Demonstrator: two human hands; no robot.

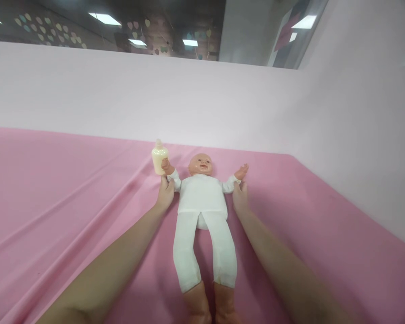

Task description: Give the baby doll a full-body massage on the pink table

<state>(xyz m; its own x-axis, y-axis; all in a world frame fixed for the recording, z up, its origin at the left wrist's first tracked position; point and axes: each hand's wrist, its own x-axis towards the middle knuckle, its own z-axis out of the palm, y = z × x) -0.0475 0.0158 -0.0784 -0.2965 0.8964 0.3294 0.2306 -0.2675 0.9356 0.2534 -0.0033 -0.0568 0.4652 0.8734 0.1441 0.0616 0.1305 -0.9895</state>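
A baby doll (203,193) with a white cloth body and trouser-like legs lies on its back, head away from me, arms spread. My left hand (166,192) is closed on the doll's arm at the left, near its wrist. On the other side my right hand (240,195) is closed on the doll's other arm, also by the wrist. A pale yellow bottle (159,158) with a clear top stands just beyond my left hand, partly behind the doll's hand.
The doll lies on a creased pink cloth (87,193). A white wall (138,94) rises behind it and another stands at the right. Above is a window (175,27) showing ceiling lights and hanging hearts.
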